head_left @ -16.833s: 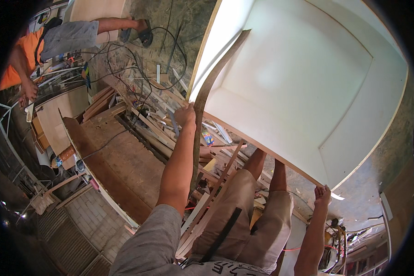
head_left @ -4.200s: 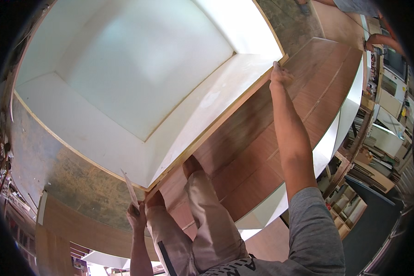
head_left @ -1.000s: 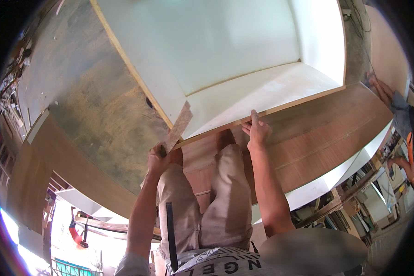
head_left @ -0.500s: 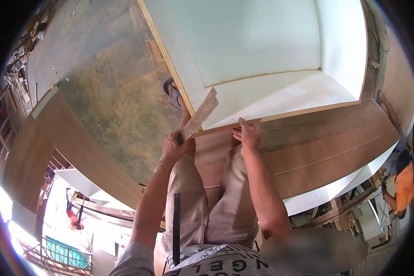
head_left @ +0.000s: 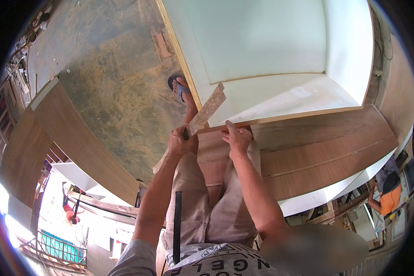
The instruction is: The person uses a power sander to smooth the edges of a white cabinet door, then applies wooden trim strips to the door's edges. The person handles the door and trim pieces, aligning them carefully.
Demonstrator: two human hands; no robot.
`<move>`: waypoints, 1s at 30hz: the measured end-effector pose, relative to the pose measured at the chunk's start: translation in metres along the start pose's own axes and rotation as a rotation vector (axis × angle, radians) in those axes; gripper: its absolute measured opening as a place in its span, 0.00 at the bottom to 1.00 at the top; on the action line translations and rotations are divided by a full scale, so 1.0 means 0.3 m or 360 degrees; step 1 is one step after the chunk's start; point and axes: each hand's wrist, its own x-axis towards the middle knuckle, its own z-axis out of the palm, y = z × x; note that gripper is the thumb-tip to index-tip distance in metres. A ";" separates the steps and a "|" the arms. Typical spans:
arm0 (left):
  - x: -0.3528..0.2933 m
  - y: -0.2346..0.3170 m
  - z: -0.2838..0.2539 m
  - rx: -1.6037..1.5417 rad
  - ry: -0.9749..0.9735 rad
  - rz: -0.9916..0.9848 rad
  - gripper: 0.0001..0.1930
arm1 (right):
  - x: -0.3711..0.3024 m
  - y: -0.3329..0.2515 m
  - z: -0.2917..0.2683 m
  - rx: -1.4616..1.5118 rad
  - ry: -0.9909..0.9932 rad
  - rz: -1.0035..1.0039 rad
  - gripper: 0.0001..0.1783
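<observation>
A white-lined open cabinet [head_left: 267, 94] fills the upper right, its pale wooden front edge facing me. My left hand [head_left: 181, 141] is closed around a long speckled brown strip [head_left: 209, 106]. The strip's upper end reaches past the cabinet's near left corner, and its lower end shows below the fist. My right hand [head_left: 237, 138] is at the cabinet's front edge, thumb on top and fingers curled against the edge below.
Brown wood-grain panels [head_left: 326, 154] lie below the cabinet on the right. More curved-looking panels [head_left: 85, 133] stand on the left. Sawdust covers the floor [head_left: 119, 92]. A sandalled foot [head_left: 181, 87] is beside the cabinet. Other people [head_left: 388, 193] are at the far right and lower left.
My right hand has slid leftward along the cabinet's front edge, closer to my left hand. The strip's lower end has come into sight below my left fist. The view has shifted slightly.
</observation>
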 end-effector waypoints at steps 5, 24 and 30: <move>-0.024 0.059 -0.038 -0.0017 -0.0116 0.0013 0.19 | 0.009 0.041 0.037 0.0130 0.0023 -0.0040 0.12; 0.004 -0.086 0.020 -0.0450 -0.0034 0.0011 0.13 | 0.060 -0.005 -0.071 0.0198 0.0139 0.0010 0.22; -0.071 -0.168 -0.102 -0.0278 0.0295 0.0026 0.12 | 0.404 -0.373 -0.620 0.0253 0.0763 -0.0365 0.38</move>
